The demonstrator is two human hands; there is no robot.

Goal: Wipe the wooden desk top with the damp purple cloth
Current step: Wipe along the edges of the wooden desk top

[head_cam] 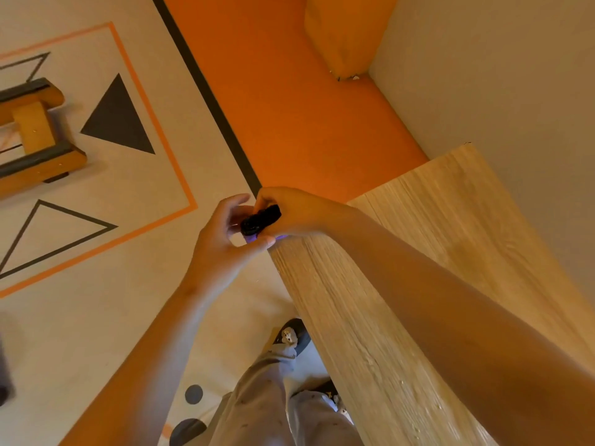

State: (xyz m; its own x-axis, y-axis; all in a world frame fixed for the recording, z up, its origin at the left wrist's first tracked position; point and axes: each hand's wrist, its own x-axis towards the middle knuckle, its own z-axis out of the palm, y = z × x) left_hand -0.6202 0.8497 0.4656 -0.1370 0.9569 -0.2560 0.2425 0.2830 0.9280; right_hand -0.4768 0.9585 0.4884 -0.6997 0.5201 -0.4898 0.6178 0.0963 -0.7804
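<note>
The wooden desk top (428, 252) fills the right side, and its near left corner lies under my hands. My right hand (296, 210) reaches across the desk to that corner, its fingers curled over a small glossy black object (261, 219). A sliver of the purple cloth (251, 238) shows just beneath the object and under my right palm; the rest of it is hidden. My left hand (219, 243) comes from the floor side. Its fingers curl round the object's left end, and its thumb lies against the cloth.
Cream floor with orange and black lines and triangles (117, 119) spreads to the left. A wooden stool frame (35, 136) stands at the far left. An orange strip (289, 101) and a beige wall (515, 75) lie beyond the desk. My legs and shoes (289, 342) are beside the desk edge.
</note>
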